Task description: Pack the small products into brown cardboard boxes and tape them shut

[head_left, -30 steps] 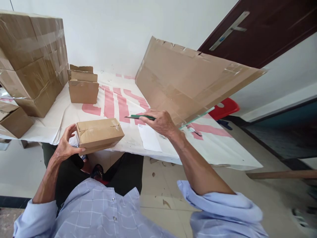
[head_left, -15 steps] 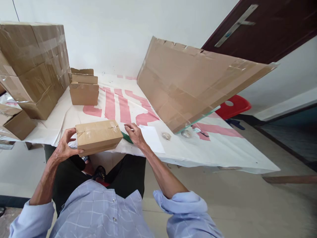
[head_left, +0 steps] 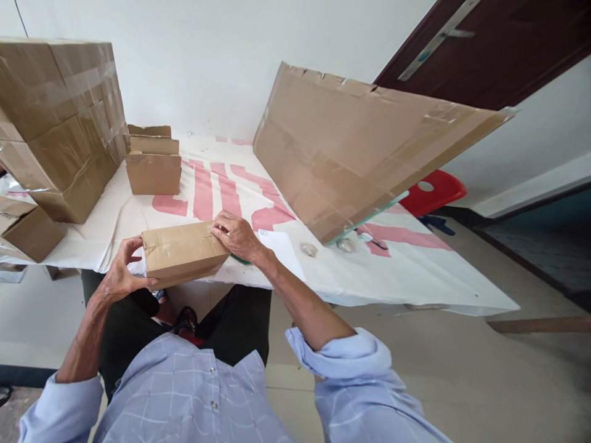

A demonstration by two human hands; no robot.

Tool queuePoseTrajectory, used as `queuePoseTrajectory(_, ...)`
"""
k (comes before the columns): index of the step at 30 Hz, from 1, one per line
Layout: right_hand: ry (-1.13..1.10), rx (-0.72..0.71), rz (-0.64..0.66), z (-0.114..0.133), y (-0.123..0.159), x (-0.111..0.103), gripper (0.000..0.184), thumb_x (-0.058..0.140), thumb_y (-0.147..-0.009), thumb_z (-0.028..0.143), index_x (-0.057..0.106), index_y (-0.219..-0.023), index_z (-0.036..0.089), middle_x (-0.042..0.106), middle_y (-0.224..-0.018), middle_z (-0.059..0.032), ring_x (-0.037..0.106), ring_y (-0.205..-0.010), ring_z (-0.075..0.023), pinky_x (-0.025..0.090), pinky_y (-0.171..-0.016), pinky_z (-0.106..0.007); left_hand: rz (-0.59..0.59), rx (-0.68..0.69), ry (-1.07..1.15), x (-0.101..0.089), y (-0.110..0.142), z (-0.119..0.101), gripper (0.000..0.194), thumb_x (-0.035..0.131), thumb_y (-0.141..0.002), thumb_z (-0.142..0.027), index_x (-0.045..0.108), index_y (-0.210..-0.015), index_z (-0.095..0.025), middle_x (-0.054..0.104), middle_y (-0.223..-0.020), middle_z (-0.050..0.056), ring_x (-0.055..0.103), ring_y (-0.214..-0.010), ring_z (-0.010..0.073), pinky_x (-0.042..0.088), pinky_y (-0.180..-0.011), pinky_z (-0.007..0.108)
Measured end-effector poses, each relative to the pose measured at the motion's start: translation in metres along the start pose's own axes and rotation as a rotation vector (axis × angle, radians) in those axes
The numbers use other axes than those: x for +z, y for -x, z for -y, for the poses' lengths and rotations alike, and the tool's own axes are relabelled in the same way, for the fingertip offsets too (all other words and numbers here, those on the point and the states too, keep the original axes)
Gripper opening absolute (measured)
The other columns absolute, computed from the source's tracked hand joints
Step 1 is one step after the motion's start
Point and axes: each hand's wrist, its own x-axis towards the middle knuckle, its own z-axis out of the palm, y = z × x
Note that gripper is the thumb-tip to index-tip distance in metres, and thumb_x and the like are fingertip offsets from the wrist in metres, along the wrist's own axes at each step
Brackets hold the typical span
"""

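A small closed cardboard box (head_left: 183, 251) with clear tape on its top sits at the table's front edge. My left hand (head_left: 120, 272) grips its left end, thumb low on the near side and fingers at the upper edge. At the right end of the top, my right hand (head_left: 241, 239) has its fingers pinched together against the tape and cardboard. Whatever lies between those fingertips is too small to make out. Part of a green object (head_left: 241, 260) shows under my right wrist. Beside it lies a white sheet of paper (head_left: 282, 253).
Stacked taped cartons (head_left: 69, 129) stand at the left, with an open box (head_left: 154, 174) beside them and another box (head_left: 34, 231) in front. A large cardboard panel (head_left: 360, 147) leans across the right side. Tape rolls (head_left: 308, 249) lie near its base. A red chair (head_left: 434, 192) stands behind.
My right hand has moved left from beside the box onto the right end of its top. My left hand keeps its hold, and the box stays almost in place.
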Motion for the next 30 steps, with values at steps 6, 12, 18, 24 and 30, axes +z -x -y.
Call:
queuePoseTrajectory(6,-0.064,0.100,0.115,-0.003,-0.005,-0.006,0.011,0.077,-0.087,0.030,0.069,-0.092,0.023,0.064,-0.104,-0.0025,0.062,-0.087,-0.0175,0.052,-0.084,-0.033,-0.002,-0.010,0.016,0.000,0.002,0.004,0.091,0.101,-0.063,-0.048,0.047,-0.135,-0.029,0.051,-0.163,0.020,0.051,-0.155,0.0443,0.055,-0.112,0.062)
queuePoseTrajectory(12,-0.114,0.170,0.081,-0.009,-0.008,0.001,0.016,0.071,-0.080,0.025,0.070,-0.095,0.022,0.066,-0.104,-0.0028,0.057,-0.080,-0.0151,0.052,-0.078,-0.031,0.023,0.022,-0.068,-0.005,0.000,-0.004,0.086,0.098,-0.068,-0.050,0.051,-0.138,-0.030,0.049,-0.166,0.018,0.052,-0.154,0.0430,0.056,-0.114,0.062)
queuePoseTrajectory(18,-0.178,0.294,-0.067,-0.009,0.001,0.012,0.029,0.070,-0.073,0.028,0.068,-0.101,0.023,0.070,-0.106,-0.0034,0.059,-0.077,-0.0149,0.053,-0.074,-0.031,0.065,0.025,-0.241,-0.012,-0.005,-0.013,0.082,0.093,-0.072,-0.052,0.057,-0.142,-0.030,0.057,-0.158,0.014,0.057,-0.149,0.0425,0.058,-0.111,0.062)
queuePoseTrajectory(24,-0.188,0.319,-0.129,-0.002,0.011,0.014,0.015,0.069,-0.078,0.036,0.068,-0.085,0.023,0.072,-0.093,-0.0034,0.061,-0.073,-0.0164,0.053,-0.073,-0.033,0.067,0.000,-0.213,-0.010,-0.006,-0.015,0.106,0.094,-0.069,-0.054,0.044,-0.160,-0.030,0.051,-0.165,0.018,0.054,-0.151,0.0461,0.060,-0.108,0.060)
queuePoseTrajectory(30,-0.204,0.281,-0.185,0.008,0.017,0.015,0.011,0.068,-0.078,0.033,0.072,-0.079,0.023,0.073,-0.085,-0.0038,0.062,-0.073,-0.0175,0.055,-0.076,-0.034,0.064,-0.019,-0.153,-0.010,-0.007,-0.013,0.112,0.096,-0.068,-0.055,0.042,-0.163,-0.028,0.049,-0.167,0.020,0.051,-0.154,0.0480,0.060,-0.109,0.062)
